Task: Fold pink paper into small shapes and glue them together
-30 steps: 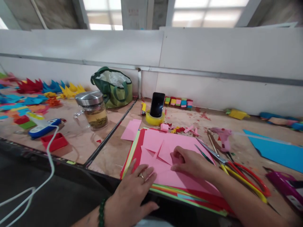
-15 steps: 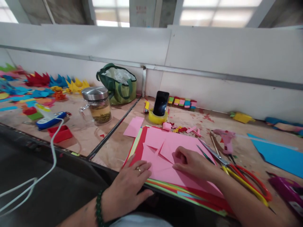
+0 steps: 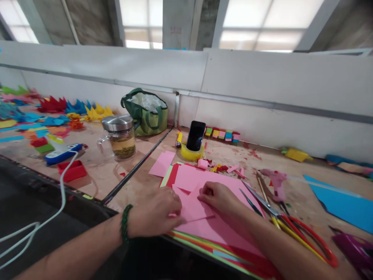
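A folded piece of pink paper (image 3: 194, 208) lies over the pink sheet (image 3: 224, 229) that tops a stack of coloured paper. My left hand (image 3: 157, 212), with a green bead bracelet on its wrist, grips the paper's left edge between thumb and fingers. At the paper's upper right, my right hand (image 3: 217, 196) has its thumb and fingertips pinched on the edge. Its curled fingers hide that corner. Just beyond, a smaller pink piece (image 3: 185, 177) rests on the stack. Dark-bladed tweezers (image 3: 251, 202) and open scissors (image 3: 303, 233) with red and yellow handles lie right of my right hand.
A phone (image 3: 196, 136) leans in a yellow tape roll (image 3: 190, 152) behind the stack, near paper scraps. A glass tea mug (image 3: 122, 144) and green bag (image 3: 153, 120) stand left. The pink glue gun (image 3: 276, 182) and blue paper (image 3: 344, 200) lie right. A white cable (image 3: 62, 194) hangs over the edge.
My left hand has gone from lying flat to gripping the pink paper's left edge. My right hand has shifted slightly left and up along with the paper. The view has tilted upward.
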Tool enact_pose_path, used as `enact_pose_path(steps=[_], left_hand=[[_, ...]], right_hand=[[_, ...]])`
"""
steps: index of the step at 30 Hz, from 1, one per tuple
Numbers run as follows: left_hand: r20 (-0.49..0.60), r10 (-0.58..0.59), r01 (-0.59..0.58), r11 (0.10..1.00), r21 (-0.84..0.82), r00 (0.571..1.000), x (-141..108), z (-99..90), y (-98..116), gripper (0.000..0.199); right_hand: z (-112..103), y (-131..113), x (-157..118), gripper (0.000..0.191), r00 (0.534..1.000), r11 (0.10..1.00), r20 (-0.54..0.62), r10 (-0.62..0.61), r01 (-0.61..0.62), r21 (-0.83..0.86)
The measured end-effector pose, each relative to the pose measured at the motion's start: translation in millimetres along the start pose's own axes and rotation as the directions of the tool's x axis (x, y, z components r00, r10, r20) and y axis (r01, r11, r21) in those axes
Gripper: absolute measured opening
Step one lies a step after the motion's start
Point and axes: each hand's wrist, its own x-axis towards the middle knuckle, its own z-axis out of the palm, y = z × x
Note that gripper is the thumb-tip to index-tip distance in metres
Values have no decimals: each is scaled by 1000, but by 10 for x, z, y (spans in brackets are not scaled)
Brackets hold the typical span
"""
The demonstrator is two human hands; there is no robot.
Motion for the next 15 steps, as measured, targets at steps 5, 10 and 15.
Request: enact_pose_path(steps=[5, 10, 15], left_hand=[[-49, -248, 250, 968, 30, 967, 603, -64, -404, 35], [177, -268, 285, 955, -79, 947, 919, 161, -503, 47], [247, -178, 251, 919, -304, 952, 1011, 249, -528, 27]], right_hand=[[75, 64, 21, 9, 995, 992, -26, -93, 95, 82], [94, 145, 53, 24, 969, 951, -224, -101, 160, 263], [146, 200, 94, 37, 958, 849, -286, -32, 177, 498]])
